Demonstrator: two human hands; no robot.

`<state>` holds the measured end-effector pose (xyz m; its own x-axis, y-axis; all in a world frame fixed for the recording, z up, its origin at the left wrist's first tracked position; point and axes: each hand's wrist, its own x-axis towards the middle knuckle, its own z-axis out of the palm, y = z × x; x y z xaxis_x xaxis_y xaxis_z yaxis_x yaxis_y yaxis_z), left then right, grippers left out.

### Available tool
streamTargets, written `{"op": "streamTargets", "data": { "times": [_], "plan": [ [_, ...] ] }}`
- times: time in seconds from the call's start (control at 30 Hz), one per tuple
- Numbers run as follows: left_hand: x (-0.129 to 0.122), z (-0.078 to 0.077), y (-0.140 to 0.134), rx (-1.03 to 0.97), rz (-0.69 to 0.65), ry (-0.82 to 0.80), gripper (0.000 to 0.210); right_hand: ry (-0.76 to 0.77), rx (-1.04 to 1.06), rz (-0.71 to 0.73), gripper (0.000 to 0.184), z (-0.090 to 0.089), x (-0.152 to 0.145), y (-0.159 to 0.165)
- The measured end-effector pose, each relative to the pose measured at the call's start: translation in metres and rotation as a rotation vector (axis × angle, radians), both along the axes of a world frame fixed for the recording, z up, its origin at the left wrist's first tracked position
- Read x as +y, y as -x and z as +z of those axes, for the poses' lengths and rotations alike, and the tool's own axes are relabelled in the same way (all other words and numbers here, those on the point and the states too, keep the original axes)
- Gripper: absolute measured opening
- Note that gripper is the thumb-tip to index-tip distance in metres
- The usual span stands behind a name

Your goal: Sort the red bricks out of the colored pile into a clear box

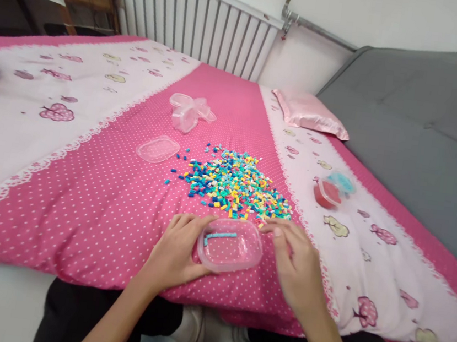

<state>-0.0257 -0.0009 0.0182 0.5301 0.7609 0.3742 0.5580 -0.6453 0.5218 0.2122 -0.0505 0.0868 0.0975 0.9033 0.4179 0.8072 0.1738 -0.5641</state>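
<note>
A clear plastic container (248, 259) sits near the front edge of the bed, with a few light-blue bricks (221, 235) in a bent row inside. My left hand (177, 250) is closed around its left end, thumb at the near side and fingers at the far side. On the right, my right hand (296, 262) has its fingers stretched toward the near edge of a heap of small colored bricks (237, 183). Its fingertips are beside the container's far right corner, by a few pink and yellow bricks. The thumb is apart from them; no held brick shows.
Beyond the heap lie a clear lid (158, 149) and several clear containers (185, 117). To the right are a container with red contents (327, 195) and a blurred blue one (341, 182). A pink pillow (308, 113) rests by the grey headboard (420, 105).
</note>
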Motion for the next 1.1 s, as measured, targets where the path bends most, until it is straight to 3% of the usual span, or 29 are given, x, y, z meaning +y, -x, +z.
{"op": "streamTargets", "data": {
  "times": [0.13, 0.27, 0.47, 0.63, 0.83, 0.93, 1.1],
  "plan": [
    [0.002, -0.003, 0.001, -0.006, 0.022, -0.008, 0.08, -0.079, 0.099, -0.096, 0.038, 0.002, 0.026, -0.041],
    [0.004, -0.006, 0.003, -0.009, 0.038, -0.018, 0.078, -0.025, 0.073, -0.083, 0.031, -0.018, 0.076, -0.07],
    [0.005, -0.009, 0.004, 0.025, 0.055, -0.035, 0.078, 0.0, 0.013, 0.046, 0.028, -0.048, 0.128, -0.061],
    [0.004, -0.009, 0.006, 0.047, 0.101, -0.026, 0.078, -0.04, 0.013, -0.01, 0.034, -0.064, 0.137, -0.058],
    [0.003, -0.011, 0.002, -0.023, 0.152, -0.021, 0.076, -0.057, -0.027, -0.124, 0.041, -0.064, 0.14, -0.072],
    [0.002, -0.012, 0.001, -0.056, 0.179, -0.023, 0.073, -0.04, -0.097, -0.094, 0.036, -0.061, 0.136, -0.063],
    [0.004, -0.01, 0.005, 0.038, 0.11, -0.044, 0.078, -0.028, -0.178, -0.046, 0.029, -0.061, 0.13, -0.047]
  ]
}}
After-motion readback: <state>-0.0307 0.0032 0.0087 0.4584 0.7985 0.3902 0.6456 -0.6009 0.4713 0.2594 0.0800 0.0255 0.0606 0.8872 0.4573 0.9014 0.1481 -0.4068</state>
